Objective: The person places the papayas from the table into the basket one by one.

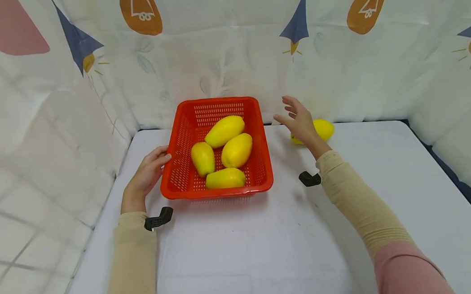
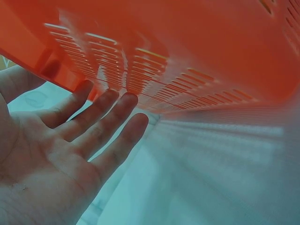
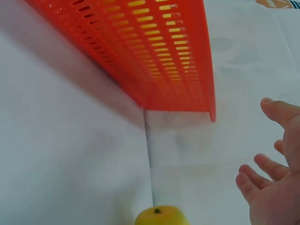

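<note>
A red plastic basket (image 1: 218, 192) with slotted walls stands at the back of the table. Several yellow mangoes (image 1: 224, 132) lie inside it. At the basket's left side is my left hand (image 1: 147, 172); in the left wrist view its extended fingers (image 2: 115, 140) rest against the outer wall near the rim. My right hand (image 1: 300, 122) is raised to the right of the basket, fingers spread and holding nothing. Behind that hand another yellow mango (image 1: 324, 129) lies on the table, partly hidden by it. The right wrist view shows this mango's stem end (image 3: 161, 216) at the bottom edge.
A white cloth covers the table (image 1: 246, 254). Patterned white curtains (image 1: 221, 53) hang directly behind the basket and along both sides. A black wrist camera (image 1: 159, 218) sits on the left sleeve, another camera (image 1: 309, 179) on the right.
</note>
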Tool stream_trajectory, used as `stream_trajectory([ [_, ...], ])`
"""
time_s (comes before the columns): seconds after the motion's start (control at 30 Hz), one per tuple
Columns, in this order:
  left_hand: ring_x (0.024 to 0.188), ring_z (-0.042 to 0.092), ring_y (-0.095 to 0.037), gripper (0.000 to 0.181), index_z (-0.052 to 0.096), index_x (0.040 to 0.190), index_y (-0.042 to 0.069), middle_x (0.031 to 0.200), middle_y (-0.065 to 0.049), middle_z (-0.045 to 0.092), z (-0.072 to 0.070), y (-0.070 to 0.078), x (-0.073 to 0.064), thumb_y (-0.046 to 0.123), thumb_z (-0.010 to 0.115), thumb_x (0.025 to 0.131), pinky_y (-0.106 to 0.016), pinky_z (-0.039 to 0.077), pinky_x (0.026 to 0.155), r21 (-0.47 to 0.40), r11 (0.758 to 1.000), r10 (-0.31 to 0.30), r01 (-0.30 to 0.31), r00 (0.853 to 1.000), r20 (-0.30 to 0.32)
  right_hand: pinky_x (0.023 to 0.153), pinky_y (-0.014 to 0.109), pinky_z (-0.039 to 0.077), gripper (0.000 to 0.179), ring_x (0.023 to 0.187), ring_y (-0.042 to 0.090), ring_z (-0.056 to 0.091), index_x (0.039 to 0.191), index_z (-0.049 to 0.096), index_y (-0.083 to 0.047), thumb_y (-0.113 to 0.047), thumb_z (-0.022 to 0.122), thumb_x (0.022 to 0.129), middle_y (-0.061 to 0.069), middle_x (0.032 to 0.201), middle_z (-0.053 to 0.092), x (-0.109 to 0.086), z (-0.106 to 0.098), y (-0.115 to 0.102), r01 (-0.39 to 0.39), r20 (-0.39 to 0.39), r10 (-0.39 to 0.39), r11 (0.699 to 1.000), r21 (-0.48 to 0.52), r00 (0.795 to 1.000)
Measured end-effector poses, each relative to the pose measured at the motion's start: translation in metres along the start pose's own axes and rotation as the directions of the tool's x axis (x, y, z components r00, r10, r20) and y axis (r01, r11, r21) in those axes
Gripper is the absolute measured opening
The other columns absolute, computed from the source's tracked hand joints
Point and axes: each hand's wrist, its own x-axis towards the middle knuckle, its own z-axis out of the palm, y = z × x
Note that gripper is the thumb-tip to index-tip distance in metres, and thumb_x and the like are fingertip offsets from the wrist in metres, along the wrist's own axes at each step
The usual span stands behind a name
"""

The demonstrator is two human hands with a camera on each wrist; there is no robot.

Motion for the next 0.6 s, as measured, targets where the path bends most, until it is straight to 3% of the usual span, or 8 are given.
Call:
stream_trajectory([
  [0.33,0.1,0.057,-0.009,0.028,0.047,0.128,0.01,0.109,0.003,0.059,0.001,0.0,0.0,0.02,0.046,0.102,-0.019,0.05,0.086,-0.003,1.0,-0.003,0.003,1.0,-0.007,0.116,0.043,0.031,0.068,0.139,0.029,0.04,0.148,0.035,-0.015,-0.031,0.067,0.091,0.009,0.154,0.038,-0.002,-0.012,0.016,-0.077,-0.023,0.076,0.996,-0.049,0.997],
  [0.6,0.099,0.057,-0.009,0.028,0.046,0.129,0.008,0.109,0.005,0.06,0.001,-0.001,0.001,0.019,0.046,0.102,-0.019,0.049,0.086,-0.011,1.0,0.004,-0.004,1.0,-0.003,0.117,0.042,0.03,0.067,0.14,0.028,0.038,0.147,0.035,-0.014,-0.029,0.067,0.091,0.01,0.153,0.039,-0.006,-0.027,0.026,-0.08,-0.062,0.075,0.993,-0.085,0.995],
])
